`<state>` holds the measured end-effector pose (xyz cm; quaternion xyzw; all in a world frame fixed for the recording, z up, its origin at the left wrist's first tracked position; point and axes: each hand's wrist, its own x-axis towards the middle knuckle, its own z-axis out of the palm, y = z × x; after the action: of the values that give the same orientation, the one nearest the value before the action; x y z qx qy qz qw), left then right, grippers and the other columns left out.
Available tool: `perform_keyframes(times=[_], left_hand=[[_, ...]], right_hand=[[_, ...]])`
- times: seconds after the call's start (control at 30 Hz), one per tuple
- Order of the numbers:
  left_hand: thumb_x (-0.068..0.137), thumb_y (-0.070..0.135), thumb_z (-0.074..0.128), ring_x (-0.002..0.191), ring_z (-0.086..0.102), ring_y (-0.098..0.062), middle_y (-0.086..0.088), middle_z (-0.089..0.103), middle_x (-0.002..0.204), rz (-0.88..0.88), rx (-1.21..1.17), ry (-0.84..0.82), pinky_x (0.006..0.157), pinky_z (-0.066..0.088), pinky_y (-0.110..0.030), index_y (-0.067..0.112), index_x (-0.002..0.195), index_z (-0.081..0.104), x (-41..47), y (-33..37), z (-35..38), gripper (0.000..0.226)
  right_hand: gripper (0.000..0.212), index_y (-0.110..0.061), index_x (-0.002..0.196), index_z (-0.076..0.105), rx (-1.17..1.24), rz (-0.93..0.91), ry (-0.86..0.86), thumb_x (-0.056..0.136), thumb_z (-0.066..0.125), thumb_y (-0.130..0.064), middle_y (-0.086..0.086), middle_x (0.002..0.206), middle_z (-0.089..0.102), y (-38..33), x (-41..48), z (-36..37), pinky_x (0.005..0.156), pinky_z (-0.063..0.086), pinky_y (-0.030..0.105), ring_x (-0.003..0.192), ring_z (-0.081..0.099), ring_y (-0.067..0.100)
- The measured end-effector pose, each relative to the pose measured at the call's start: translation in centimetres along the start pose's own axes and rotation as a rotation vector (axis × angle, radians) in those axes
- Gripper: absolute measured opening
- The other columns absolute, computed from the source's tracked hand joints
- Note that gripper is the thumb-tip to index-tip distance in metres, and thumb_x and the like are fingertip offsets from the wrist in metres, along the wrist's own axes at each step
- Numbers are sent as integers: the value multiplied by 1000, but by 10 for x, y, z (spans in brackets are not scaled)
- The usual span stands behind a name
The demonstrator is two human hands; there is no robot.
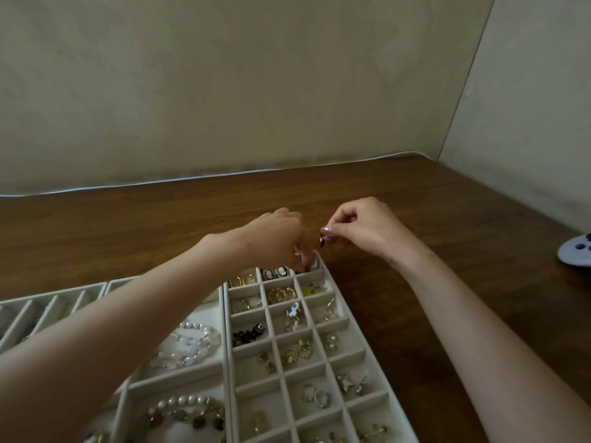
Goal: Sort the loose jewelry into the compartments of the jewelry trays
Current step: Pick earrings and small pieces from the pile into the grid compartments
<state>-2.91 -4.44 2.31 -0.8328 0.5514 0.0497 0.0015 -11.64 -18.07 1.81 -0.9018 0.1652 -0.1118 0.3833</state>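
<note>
Wooden table [431,212], white controller [576,252] aside; right hand [367,231] pinches dark earring [322,240]; left hand [278,241] covers tray [252,398] corner, grip unclear.

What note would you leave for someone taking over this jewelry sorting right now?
Left hand reaches into the far corner compartment of the grid tray; whether it holds anything is hidden.
Right hand pinches a small dark earring near that corner.
Done: earrings fill many compartments, pearl strands lie in the neighbouring tray.
Left: drop the held earring in a compartment; no other loose piece shows.
</note>
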Motion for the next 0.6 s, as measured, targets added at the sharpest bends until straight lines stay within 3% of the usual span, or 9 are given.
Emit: perform_keyframes(times=[0.13, 0.27, 0.6], left_hand=[[88, 27, 60, 97, 31, -9, 17, 31, 83, -15, -61, -74, 84, 33, -25, 31, 96, 59, -1, 1, -2, 9], [91, 23, 55, 101, 32, -12, 12, 30, 87, -48, -145, -126, 85, 33, -28, 31, 91, 50, -1, -1, 0, 9], [88, 25, 59, 97, 31, -12, 11, 31, 88, -24, -141, -25, 79, 30, -23, 31, 93, 56, 1, 0, 6, 8]], right_hand=[[3, -10, 84, 65, 156, 79, -53, 87, 64, -10, 5, 82, 70, 3, 2, -1, 68, 57, 27, 70, 70, 13], [3, -6, 83, 63, 237, 104, -66, 86, 64, -6, 11, 84, 70, 3, 1, -1, 67, 58, 29, 70, 71, 17], [5, -7, 82, 62, 265, 87, -12, 85, 64, -4, 14, 86, 69, 4, 3, 1, 69, 59, 32, 70, 71, 18]])
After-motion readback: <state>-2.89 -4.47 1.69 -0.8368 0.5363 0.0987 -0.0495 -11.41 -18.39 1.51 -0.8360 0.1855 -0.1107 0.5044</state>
